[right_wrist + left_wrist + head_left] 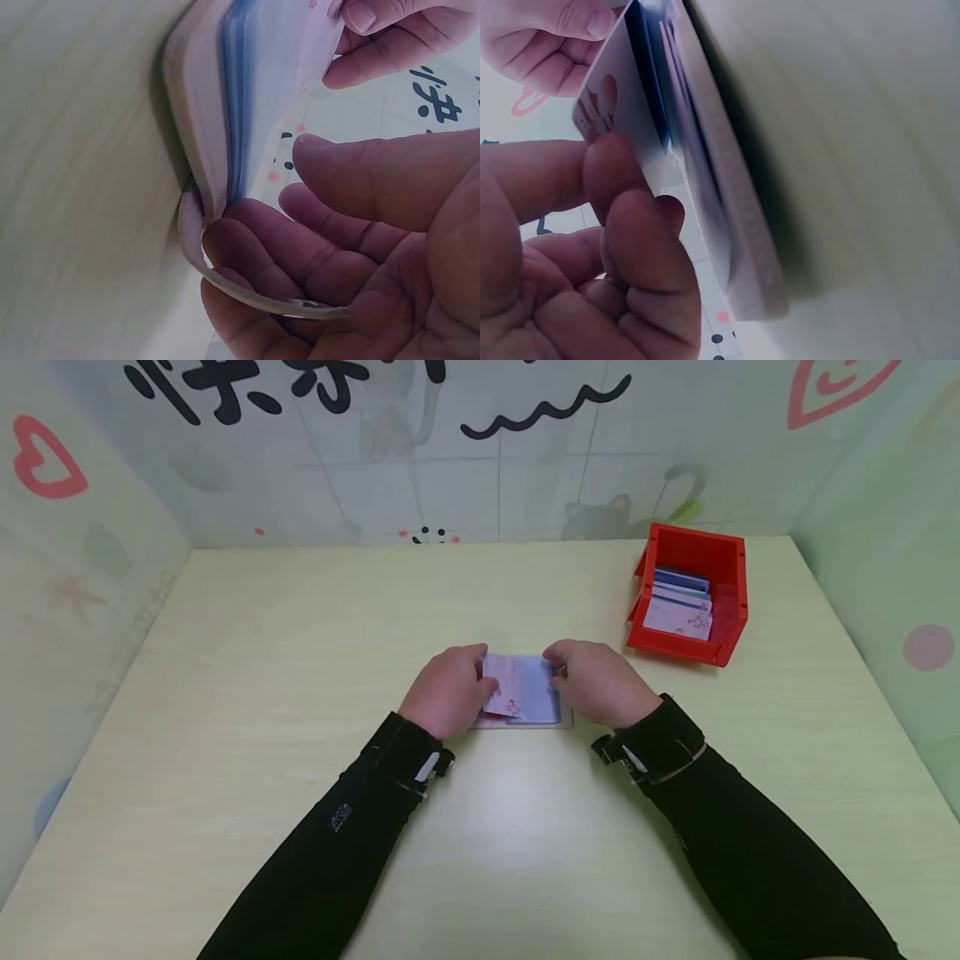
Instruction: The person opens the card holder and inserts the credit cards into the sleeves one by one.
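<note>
Between the hands on the table lies an opened card holder (538,693) with a thick pale cover and bluish sleeves. My left hand (450,689) pinches a pink flower-printed card (502,681) by its edge, above the left part of the holder. The left wrist view shows the card (615,105) tilted, with an orange-brown print. My right hand (596,681) is at the holder's right edge. In the right wrist view its loosely bent fingers touch the corner of the cover (196,105), its thumb stands apart, and a pale closing strap (225,281) lies across the fingers.
A red bin (731,602) with several upright cards (678,614) stands at the table's back right. Printed panels (495,485) rise behind the table and on both sides. Around the holder, the pale wooden tabletop (300,635) shows a bare surface.
</note>
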`<state>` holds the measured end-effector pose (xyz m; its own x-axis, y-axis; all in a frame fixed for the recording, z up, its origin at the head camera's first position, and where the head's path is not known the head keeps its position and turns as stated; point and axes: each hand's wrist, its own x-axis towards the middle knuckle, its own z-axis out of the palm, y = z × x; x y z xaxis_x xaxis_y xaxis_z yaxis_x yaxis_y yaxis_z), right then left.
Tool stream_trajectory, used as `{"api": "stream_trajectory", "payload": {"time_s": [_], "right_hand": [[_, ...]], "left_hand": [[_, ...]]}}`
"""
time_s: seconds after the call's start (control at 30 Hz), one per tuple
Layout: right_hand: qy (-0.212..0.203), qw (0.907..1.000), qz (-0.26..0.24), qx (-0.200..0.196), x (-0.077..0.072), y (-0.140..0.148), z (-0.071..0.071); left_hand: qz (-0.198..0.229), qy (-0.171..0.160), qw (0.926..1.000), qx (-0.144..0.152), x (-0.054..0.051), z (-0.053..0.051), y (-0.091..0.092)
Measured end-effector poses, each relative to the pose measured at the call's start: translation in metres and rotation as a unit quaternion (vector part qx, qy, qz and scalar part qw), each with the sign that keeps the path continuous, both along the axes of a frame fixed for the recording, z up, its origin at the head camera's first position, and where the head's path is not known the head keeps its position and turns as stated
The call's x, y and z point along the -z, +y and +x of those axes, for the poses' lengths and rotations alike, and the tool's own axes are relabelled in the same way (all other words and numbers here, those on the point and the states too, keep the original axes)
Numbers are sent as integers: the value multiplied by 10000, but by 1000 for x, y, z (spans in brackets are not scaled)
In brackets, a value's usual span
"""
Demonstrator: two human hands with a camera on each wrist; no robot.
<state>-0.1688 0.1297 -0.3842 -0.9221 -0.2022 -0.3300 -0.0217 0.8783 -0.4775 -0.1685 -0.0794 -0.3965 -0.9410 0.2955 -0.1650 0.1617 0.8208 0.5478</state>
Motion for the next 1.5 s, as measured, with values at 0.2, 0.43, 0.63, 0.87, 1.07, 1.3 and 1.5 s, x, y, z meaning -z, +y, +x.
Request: {"api": "stream_trajectory", "payload": {"time_s": [0.2,0.43,0.63,0.87,1.07,1.3,1.5], "right_hand": [[94,9999,48,-53,-1,1,1],[104,9999,73,-90,0,-1,1],[67,9999,102,-83,0,-2,1],[126,9997,137,-151,-2,-3,2],[71,9998,118,-113,-5,-5,2],[-38,9999,71,-134,-1,-4,0],[-52,9994,-30,-327,5,-4,-2]], "left_hand": [[75,-45,9999,59,-1,-1,2],[100,-104,9999,1,-1,2,5],[63,-155,9998,118,-1,2,5],[130,51,9986,518,-2,2,6],[-77,206,9971,722,-2,2,8],[-348,271,9957,818,0,4,10],[-479,381,9949,807,2,6,13]]}}
